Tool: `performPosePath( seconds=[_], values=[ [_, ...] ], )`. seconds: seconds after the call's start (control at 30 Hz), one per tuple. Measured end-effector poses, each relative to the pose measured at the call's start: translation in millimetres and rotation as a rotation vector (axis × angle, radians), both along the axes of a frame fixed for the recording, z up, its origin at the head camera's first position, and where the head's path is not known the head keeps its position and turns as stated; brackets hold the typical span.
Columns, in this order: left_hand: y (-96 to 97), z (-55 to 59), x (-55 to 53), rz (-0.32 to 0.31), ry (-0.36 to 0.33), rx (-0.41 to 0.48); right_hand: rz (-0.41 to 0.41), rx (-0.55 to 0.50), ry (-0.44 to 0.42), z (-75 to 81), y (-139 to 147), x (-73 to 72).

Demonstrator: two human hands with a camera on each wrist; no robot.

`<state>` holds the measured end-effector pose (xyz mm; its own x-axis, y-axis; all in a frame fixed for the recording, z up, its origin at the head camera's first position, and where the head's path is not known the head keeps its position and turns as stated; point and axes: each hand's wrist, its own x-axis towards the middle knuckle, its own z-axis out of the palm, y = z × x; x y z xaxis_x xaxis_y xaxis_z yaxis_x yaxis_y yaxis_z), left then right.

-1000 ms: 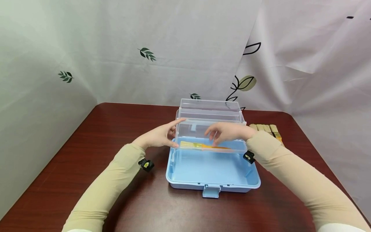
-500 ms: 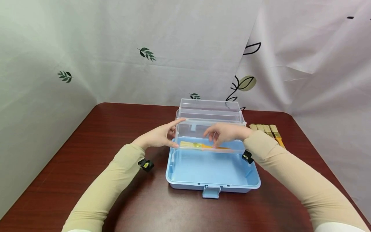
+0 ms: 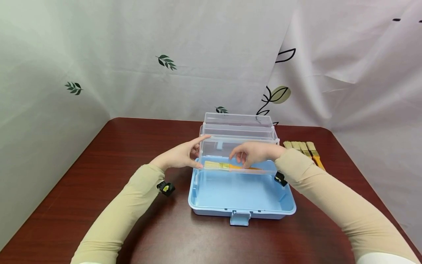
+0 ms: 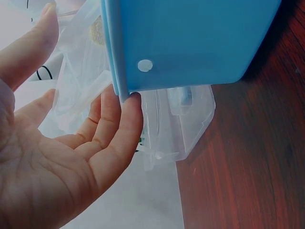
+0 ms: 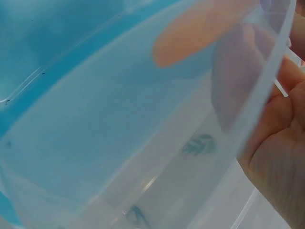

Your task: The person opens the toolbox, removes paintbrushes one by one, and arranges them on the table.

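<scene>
A light blue toolbox (image 3: pixel 242 194) sits with its lid raised and clear plastic trays (image 3: pixel 240 119) fanned out behind. In the lower clear tray lies a paintbrush (image 3: pixel 227 166), with pale bristles to the left and an orange handle (image 5: pixel 190 40), seen through plastic in the right wrist view. My left hand (image 3: pixel 181 154) is at the tray's left end, thumb and forefinger spread along it. In the left wrist view its other fingertips touch the blue rim (image 4: pixel 119 71). My right hand (image 3: pixel 255 152) reaches into the tray, fingers loosely bent, thumb tip at the handle.
Several more paintbrushes (image 3: pixel 303 148) lie side by side at the back right of the dark red table (image 3: pixel 158 135), partly behind my right sleeve. The toolbox latch (image 3: pixel 240 218) hangs down at the front. A pale patterned cloth (image 3: pixel 184 88) surrounds the table.
My right hand has shifted slightly left over the tray, and its sleeve uncovers more of the brushes at the back right. The left hand, toolbox and tray brush look unmoved.
</scene>
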<state>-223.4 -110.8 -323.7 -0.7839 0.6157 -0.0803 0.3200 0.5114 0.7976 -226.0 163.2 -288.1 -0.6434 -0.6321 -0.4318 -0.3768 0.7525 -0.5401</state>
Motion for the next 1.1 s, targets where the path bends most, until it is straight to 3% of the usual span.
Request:
performPosePath(
  seconds=[0.3,1.1],
  values=[
    [0.3,-1.1,-0.5,0.004,0.005,-0.016,0.056,-0.035,-0.013,-2.5,0.7,-0.5],
    [0.3,-1.6,-0.5,0.002,0.006,-0.016,0.052,-0.093,-0.058,-5.4,3.9,-1.3]
  ],
)
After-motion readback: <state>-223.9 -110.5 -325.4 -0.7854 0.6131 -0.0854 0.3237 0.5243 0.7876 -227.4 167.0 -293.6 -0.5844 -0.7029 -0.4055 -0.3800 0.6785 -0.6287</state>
